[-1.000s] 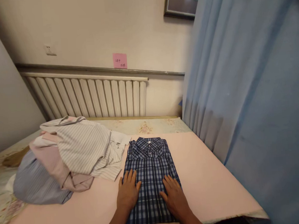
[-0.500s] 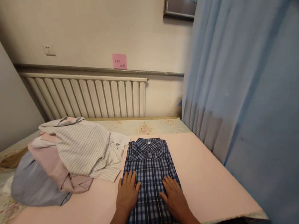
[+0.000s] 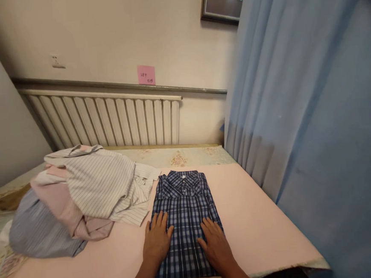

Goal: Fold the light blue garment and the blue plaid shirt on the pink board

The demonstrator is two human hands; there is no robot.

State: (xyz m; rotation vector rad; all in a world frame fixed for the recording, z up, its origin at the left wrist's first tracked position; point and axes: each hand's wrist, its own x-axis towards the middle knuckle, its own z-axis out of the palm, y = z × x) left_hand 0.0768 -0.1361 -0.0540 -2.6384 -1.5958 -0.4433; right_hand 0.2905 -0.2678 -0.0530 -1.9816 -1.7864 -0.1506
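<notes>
A blue plaid shirt [image 3: 184, 216] lies folded into a long rectangle, front side up, its buttoned collar at the far end. My left hand [image 3: 157, 237] rests flat on its left edge, fingers stretched toward the collar. On the right edge lies my right hand [image 3: 215, 243], also flat with the thumb apart from the fingers. Neither hand grips the cloth. Under the shirt is a pink sheet [image 3: 252, 219].
To the left is a heap of clothes: a white striped shirt [image 3: 102, 184], a pinkish garment [image 3: 58, 200] and a grey-blue one [image 3: 41, 229]. A radiator [image 3: 116, 123] stands behind the table, and a blue curtain [image 3: 298, 104] hangs along its right side.
The view has shifted very slightly. Both hands stay flat in the same spots on the shirt, and the shirt keeps its shape.
</notes>
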